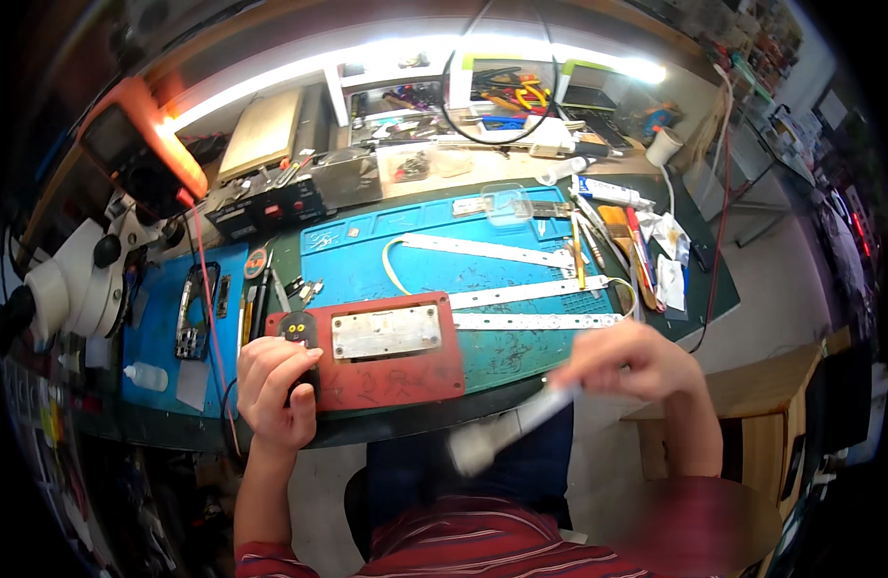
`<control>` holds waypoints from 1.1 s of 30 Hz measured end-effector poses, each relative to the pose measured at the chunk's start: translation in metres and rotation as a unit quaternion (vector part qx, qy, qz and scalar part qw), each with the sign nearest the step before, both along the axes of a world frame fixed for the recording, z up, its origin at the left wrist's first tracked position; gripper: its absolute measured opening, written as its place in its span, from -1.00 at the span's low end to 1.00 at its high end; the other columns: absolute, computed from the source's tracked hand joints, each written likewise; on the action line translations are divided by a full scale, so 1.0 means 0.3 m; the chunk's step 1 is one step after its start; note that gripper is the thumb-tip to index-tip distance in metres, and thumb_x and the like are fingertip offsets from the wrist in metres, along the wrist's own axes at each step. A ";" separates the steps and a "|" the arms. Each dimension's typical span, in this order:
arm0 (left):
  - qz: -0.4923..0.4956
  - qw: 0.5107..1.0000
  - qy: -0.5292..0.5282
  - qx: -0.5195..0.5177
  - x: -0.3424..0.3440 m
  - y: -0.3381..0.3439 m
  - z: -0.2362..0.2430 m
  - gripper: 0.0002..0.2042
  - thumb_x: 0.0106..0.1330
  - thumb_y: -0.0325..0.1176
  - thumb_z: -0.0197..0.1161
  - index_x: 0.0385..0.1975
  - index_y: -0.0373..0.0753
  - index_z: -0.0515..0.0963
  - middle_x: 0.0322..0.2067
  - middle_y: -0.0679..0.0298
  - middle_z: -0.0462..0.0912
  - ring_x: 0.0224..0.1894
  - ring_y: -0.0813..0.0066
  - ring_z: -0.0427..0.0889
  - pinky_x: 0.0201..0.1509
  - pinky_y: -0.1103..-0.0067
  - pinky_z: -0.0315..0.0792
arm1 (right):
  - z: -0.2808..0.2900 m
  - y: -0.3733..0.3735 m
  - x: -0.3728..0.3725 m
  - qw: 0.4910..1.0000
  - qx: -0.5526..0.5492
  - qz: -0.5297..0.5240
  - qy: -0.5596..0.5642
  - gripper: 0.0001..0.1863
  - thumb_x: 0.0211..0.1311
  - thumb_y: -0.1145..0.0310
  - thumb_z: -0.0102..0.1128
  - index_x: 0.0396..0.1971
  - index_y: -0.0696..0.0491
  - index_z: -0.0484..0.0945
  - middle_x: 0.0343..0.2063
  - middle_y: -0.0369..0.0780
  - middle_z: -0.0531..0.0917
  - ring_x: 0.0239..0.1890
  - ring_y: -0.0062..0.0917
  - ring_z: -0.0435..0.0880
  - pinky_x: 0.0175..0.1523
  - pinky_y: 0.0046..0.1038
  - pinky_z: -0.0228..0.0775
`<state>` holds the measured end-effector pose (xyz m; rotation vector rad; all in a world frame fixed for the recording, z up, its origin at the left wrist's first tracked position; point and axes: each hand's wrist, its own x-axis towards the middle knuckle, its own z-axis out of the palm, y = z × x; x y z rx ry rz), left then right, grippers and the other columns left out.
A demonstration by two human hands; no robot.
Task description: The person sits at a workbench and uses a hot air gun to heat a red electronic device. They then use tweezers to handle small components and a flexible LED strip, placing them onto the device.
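Note:
My left hand (275,385) is closed round a black handheld device (298,329) with two yellow round marks on its top. It rests at the left end of a red base plate (391,390) that carries a bolted metal plate (386,332). Over the front edge of the bench, my right hand (632,364) grips a pale brush-like tool (511,426), its wide end pointing down and left. Motion smears this tool. Beyond lie white LED strips (531,323) on a blue work mat (367,268), joined by thin wires.
An orange multimeter (141,149) and a white microscope (73,279) stand at the left. Brushes and hand tools (622,236) lie at the right. A clear plastic box (508,205) sits on the mat's far part. A dark cable loop (502,135) hangs above the shelf.

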<state>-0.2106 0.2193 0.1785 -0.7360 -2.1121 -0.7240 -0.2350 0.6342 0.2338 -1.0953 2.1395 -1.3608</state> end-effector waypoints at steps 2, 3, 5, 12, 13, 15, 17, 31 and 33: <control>-0.007 1.000 0.003 0.008 -0.005 0.009 0.012 -0.64 0.56 -0.16 0.09 -0.22 -0.36 0.66 -0.30 0.08 0.68 -0.24 0.10 0.64 -0.06 0.26 0.53 | -0.024 -0.067 0.031 0.967 0.008 -0.227 0.114 -0.62 0.37 0.56 0.21 0.15 0.03 0.68 -0.38 -0.24 0.64 -0.36 -0.47 0.59 -0.28 -0.45 0.42; -0.003 1.000 0.001 0.010 -0.009 0.016 0.001 -0.63 0.56 -0.15 0.08 -0.21 -0.37 0.66 -0.30 0.06 0.67 -0.23 0.06 0.64 -0.04 0.24 0.53 | -0.027 -0.078 0.061 0.958 0.108 -0.209 0.164 -0.64 0.39 0.57 0.20 0.14 0.04 0.68 -0.36 -0.23 0.65 -0.35 -0.47 0.61 -0.24 -0.43 0.45; 0.006 1.000 -0.008 0.011 0.003 0.005 0.000 -0.62 0.57 -0.13 0.06 -0.21 -0.36 0.65 -0.29 0.06 0.67 -0.20 0.05 0.64 0.00 0.23 0.52 | -0.035 -0.044 0.074 0.999 -0.015 -0.038 0.022 -0.65 0.40 0.53 0.21 0.14 0.06 0.68 -0.36 -0.23 0.66 -0.33 -0.47 0.63 -0.19 -0.41 0.48; -0.003 1.000 -0.003 0.010 -0.013 0.022 -0.020 -0.61 0.59 -0.12 0.04 -0.21 -0.37 0.63 -0.27 0.06 0.67 -0.18 0.07 0.63 0.02 0.22 0.51 | -0.061 -0.107 0.103 0.949 0.095 -0.227 0.198 -0.64 0.39 0.39 0.24 0.15 -0.09 0.67 -0.36 -0.21 0.64 -0.34 -0.29 0.68 -0.27 -0.34 0.53; -0.001 1.000 -0.003 0.005 -0.005 0.008 -0.018 -0.62 0.59 -0.15 0.03 -0.19 -0.38 0.62 -0.26 0.05 0.67 -0.17 0.07 0.63 0.03 0.22 0.50 | -0.014 -0.075 0.106 0.978 0.088 -0.108 0.158 -0.64 0.40 0.44 0.21 0.17 -0.05 0.67 -0.37 -0.23 0.63 -0.35 -0.37 0.65 -0.25 -0.40 0.51; 0.014 1.000 0.002 0.003 0.012 -0.018 -0.015 -0.62 0.60 -0.12 0.03 -0.19 -0.35 0.62 -0.27 0.07 0.67 -0.20 0.07 0.63 0.00 0.22 0.51 | 0.036 0.009 0.122 0.991 0.054 -0.075 0.092 -0.63 0.41 0.49 0.18 0.18 0.00 0.66 -0.36 -0.25 0.63 -0.34 -0.49 0.62 -0.22 -0.48 0.49; 0.020 1.000 0.019 0.011 0.021 -0.030 -0.018 -0.60 0.59 -0.09 0.05 -0.15 -0.36 0.62 -0.24 0.06 0.66 -0.18 0.06 0.63 0.00 0.23 0.51 | 0.020 0.084 0.142 0.965 0.003 -0.259 0.044 -0.63 0.42 0.48 0.17 0.19 0.03 0.66 -0.32 -0.26 0.66 -0.30 -0.58 0.61 -0.18 -0.52 0.49; -0.035 0.913 -0.327 -0.240 -0.040 0.068 0.236 0.23 -0.42 0.09 0.73 0.43 -0.24 0.32 0.32 0.03 0.40 0.37 -0.09 0.33 0.45 0.12 0.19 | -0.186 0.208 0.025 0.791 0.100 -0.482 0.364 -0.67 0.25 0.50 0.31 0.02 0.11 0.67 -0.08 -0.13 0.71 0.00 -0.22 0.64 0.12 -0.22 0.46; -0.017 0.915 -0.309 -0.257 -0.032 0.082 0.224 0.22 -0.43 -0.01 0.75 0.43 -0.24 0.32 0.31 0.02 0.40 0.36 -0.08 0.34 0.44 0.12 0.20 | -0.186 0.195 0.054 0.826 0.105 -0.429 0.349 -0.66 0.24 0.47 0.34 0.03 0.08 0.68 -0.10 -0.16 0.72 0.00 -0.26 0.65 0.10 -0.24 0.45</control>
